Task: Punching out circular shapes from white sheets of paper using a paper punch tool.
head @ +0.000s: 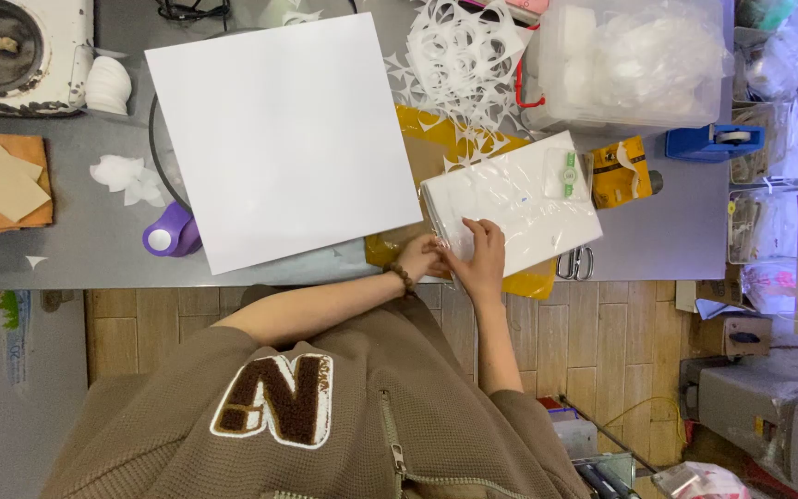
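Both hands work the near corner of the clear plastic packet point(510, 205) at the table point(676, 240) edge: right hand point(482, 259) pressing flat, fingers extended, left hand point(420, 256) pinching (best kept steady, corner aligned)

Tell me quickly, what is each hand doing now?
Left hand: curled at the near corner of the clear plastic packet; grip cannot be told.
Right hand: open, fingers flat on the packet.
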